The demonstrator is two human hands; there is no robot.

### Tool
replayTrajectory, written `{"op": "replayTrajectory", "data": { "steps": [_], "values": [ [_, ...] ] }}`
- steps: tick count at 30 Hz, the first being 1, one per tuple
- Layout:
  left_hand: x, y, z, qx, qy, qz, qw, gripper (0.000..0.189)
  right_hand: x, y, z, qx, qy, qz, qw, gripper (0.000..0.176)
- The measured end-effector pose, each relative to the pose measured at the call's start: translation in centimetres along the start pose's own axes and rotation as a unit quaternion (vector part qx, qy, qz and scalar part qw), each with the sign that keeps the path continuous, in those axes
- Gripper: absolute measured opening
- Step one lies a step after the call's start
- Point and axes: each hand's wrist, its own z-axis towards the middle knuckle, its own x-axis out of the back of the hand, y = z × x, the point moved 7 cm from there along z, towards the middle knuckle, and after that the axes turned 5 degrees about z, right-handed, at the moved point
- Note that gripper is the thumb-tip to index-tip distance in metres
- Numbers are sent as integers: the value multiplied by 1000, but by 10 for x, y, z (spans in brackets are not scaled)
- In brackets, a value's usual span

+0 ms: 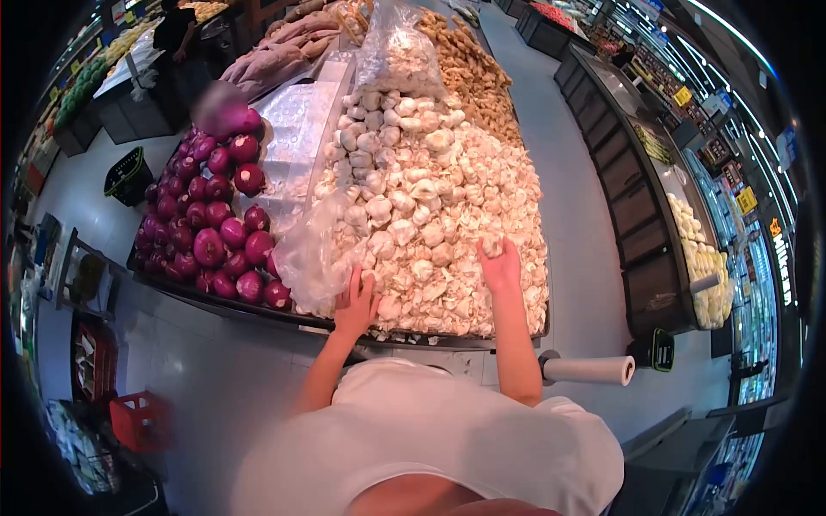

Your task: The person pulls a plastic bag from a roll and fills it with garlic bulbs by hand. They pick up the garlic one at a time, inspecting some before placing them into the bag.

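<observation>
A broad heap of garlic bulbs (pixel 422 193) with loose skins fills the middle of the display in front of me. My left hand (pixel 354 307) rests at the heap's near edge with its fingers apart, beside a clear plastic bag (pixel 314 254); whether it touches the bag is hard to see. Farther right, my right hand (pixel 499 268) is over the garlic, thumb and fingers curled about a single garlic bulb (pixel 492 246). Red onions (pixel 209 247) are piled left of the plastic bag.
Ginger (pixel 477 77) and a filled clear bag (pixel 400 52) lie behind the garlic, sweet potatoes (pixel 284 52) at the back left. A plastic roll (pixel 589 371) juts out by my right elbow. A red basket (pixel 140 421) stands on the floor at left; a person (pixel 175 34) is far back.
</observation>
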Motion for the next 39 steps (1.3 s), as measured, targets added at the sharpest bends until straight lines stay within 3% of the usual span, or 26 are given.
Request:
{"op": "replayTrajectory", "data": {
  "steps": [4,8,11,15,18,19,22,23,26,30,33,36,37,39],
  "values": [
    [-8,0,5,-58,-16,-31,998,66,-59,-3,57,51,-85,-20,995,39],
    [-7,-5,8,-93,-27,-93,991,65,-103,4,108,81,-156,-71,982,40],
    [-15,-9,7,-99,-28,-160,982,64,-116,10,132,91,-208,-185,956,47],
    [-14,-8,9,-98,-33,-142,984,63,-99,11,125,153,-144,-386,898,69],
    [-16,-7,9,-90,-35,-131,987,62,-77,25,93,272,-227,-435,828,66],
    [-18,-7,10,-81,-42,-133,987,62,-66,29,83,308,-228,-539,750,64],
    [-19,-5,10,-76,-36,-104,991,61,-42,51,48,331,-215,-639,660,63],
    [-17,-3,10,-84,-25,-82,993,60,-35,57,44,369,-213,-695,579,62],
    [-21,-1,4,-78,-16,-60,995,59,-27,64,44,417,-224,-718,510,58],
    [-9,14,-6,-94,16,-23,995,58,-28,59,43,446,-214,-706,507,56],
    [11,31,-21,-112,49,8,992,59,-22,48,25,488,-212,-656,535,54],
    [45,36,-32,-55,116,69,989,65,-8,42,4,498,-205,-616,574,50],
    [55,34,-30,-42,114,102,987,81,-2,40,-3,489,-201,-611,589,49],
    [73,22,-22,63,154,87,982,88,14,41,-21,465,-194,-603,618,47]
  ]
}}
